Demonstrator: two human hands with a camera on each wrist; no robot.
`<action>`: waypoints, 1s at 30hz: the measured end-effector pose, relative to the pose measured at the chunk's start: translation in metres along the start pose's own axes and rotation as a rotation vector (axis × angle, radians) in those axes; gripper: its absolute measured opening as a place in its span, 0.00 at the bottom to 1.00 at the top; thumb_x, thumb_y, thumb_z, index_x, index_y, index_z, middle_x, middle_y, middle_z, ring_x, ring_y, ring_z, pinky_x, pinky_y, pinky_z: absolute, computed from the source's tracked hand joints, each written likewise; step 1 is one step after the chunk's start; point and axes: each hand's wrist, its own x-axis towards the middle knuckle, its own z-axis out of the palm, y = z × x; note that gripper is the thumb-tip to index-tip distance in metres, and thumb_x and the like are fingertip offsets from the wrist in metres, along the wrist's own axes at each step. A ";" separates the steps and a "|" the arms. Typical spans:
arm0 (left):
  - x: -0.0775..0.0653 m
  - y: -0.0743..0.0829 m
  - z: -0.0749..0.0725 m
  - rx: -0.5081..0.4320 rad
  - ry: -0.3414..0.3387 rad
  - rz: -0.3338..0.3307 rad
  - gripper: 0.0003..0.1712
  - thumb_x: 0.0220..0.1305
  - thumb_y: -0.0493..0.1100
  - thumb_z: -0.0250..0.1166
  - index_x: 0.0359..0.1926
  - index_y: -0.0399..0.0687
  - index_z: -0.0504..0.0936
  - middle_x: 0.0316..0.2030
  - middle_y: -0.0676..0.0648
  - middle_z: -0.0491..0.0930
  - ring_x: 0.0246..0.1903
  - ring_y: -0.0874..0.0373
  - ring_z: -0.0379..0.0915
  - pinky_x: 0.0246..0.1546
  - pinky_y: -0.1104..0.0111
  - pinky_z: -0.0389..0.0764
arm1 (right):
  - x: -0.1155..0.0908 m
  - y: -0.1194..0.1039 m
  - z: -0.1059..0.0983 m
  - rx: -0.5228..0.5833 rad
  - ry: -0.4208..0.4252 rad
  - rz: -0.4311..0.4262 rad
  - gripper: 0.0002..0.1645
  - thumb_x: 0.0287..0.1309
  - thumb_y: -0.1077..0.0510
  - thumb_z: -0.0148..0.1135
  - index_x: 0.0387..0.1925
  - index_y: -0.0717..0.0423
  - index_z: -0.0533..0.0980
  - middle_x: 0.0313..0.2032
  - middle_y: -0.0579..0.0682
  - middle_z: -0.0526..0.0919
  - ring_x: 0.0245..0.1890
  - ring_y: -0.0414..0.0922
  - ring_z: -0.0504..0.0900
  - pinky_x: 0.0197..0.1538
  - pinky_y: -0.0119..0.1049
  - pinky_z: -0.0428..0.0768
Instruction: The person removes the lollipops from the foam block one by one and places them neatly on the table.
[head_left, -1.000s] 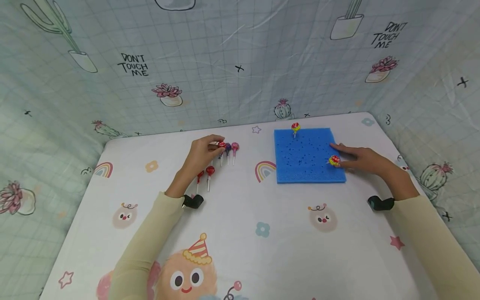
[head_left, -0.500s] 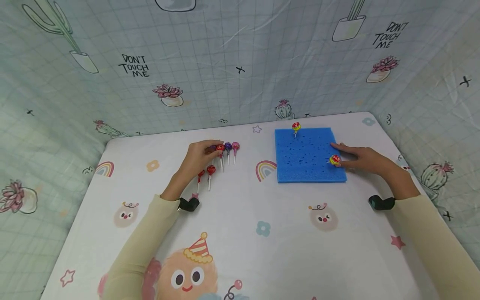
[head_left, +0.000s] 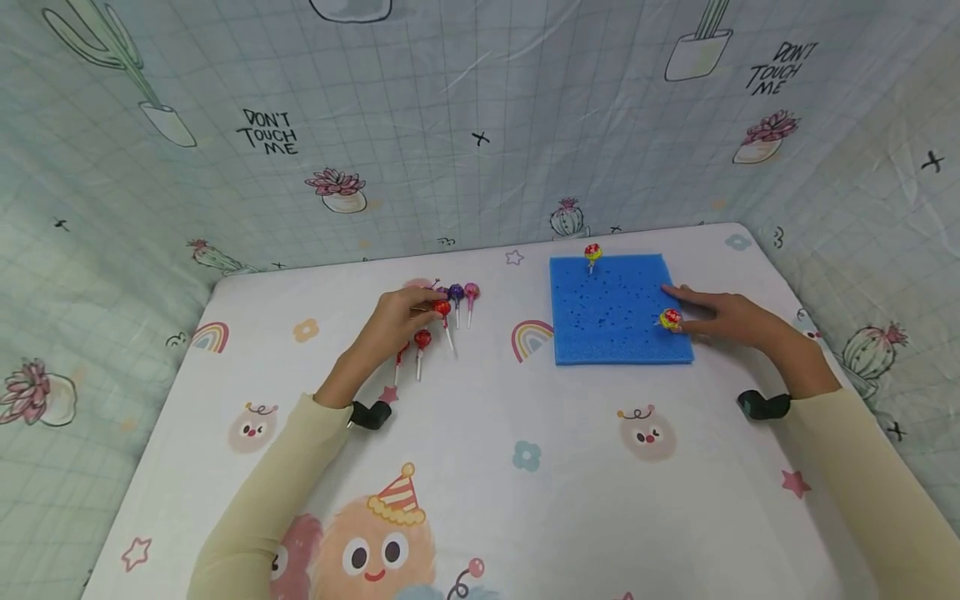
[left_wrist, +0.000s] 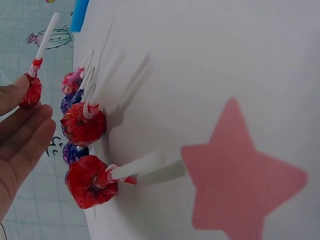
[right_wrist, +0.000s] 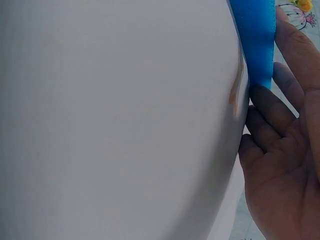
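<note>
My left hand [head_left: 397,323] pinches a red lollipop [head_left: 442,308] by its wrapped head between thumb and fingers; its white stick points toward me. In the left wrist view the lollipop [left_wrist: 33,91] is raised off the table. Below it lie two red lollipops [head_left: 423,339], one partly behind the hand, and beyond are a purple lollipop [head_left: 456,292], a pink lollipop [head_left: 471,291] and another purple one. Resting at the right edge of a blue foam block [head_left: 600,333], my right hand [head_left: 723,318] touches it with extended fingers, the thumb beside a yellow-red lollipop [head_left: 670,319] stuck in it.
A second yellow-red lollipop [head_left: 592,253] stands near the back of the foam, whose top has many small holes. The white patterned table [head_left: 480,417] meets a cloth backdrop [head_left: 420,183] at the back and both sides.
My left hand has drawn slightly back and left, bringing the red lollipop toward me, away from the purple and pink ones. My right hand and the foam have stayed in place.
</note>
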 end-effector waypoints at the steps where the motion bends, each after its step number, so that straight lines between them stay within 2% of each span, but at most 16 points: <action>1: 0.000 0.000 0.000 0.005 -0.010 -0.006 0.19 0.66 0.31 0.68 0.58 0.37 0.83 0.52 0.39 0.83 0.51 0.46 0.84 0.53 0.57 0.84 | 0.000 0.000 0.000 0.005 -0.001 0.004 0.50 0.67 0.37 0.63 0.80 0.50 0.52 0.76 0.70 0.49 0.74 0.76 0.46 0.67 0.77 0.50; 9: -0.002 0.001 -0.001 0.086 -0.104 -0.035 0.16 0.66 0.35 0.70 0.55 0.41 0.85 0.50 0.43 0.86 0.51 0.48 0.83 0.54 0.56 0.83 | 0.000 0.003 0.004 0.013 -0.001 0.012 0.51 0.66 0.36 0.63 0.80 0.48 0.52 0.76 0.69 0.49 0.74 0.75 0.45 0.67 0.77 0.49; 20: 0.000 -0.001 -0.008 0.099 -0.192 0.021 0.13 0.64 0.33 0.71 0.50 0.42 0.86 0.46 0.44 0.88 0.48 0.52 0.85 0.49 0.58 0.85 | 0.000 0.003 0.005 0.016 0.009 -0.005 0.50 0.67 0.37 0.63 0.80 0.49 0.53 0.76 0.69 0.50 0.74 0.75 0.46 0.67 0.77 0.50; 26: 0.005 -0.001 -0.009 0.105 -0.266 -0.012 0.13 0.64 0.34 0.71 0.50 0.42 0.86 0.45 0.45 0.87 0.47 0.53 0.83 0.50 0.58 0.84 | 0.001 0.002 0.004 0.007 0.013 -0.006 0.49 0.67 0.37 0.63 0.80 0.49 0.54 0.76 0.69 0.50 0.74 0.75 0.45 0.67 0.77 0.48; 30: 0.009 0.002 -0.012 0.122 -0.276 -0.026 0.12 0.64 0.34 0.71 0.48 0.45 0.87 0.43 0.47 0.86 0.44 0.53 0.81 0.48 0.58 0.84 | 0.002 0.003 0.003 -0.004 0.013 0.004 0.50 0.67 0.38 0.63 0.80 0.49 0.54 0.76 0.69 0.50 0.74 0.75 0.45 0.67 0.78 0.48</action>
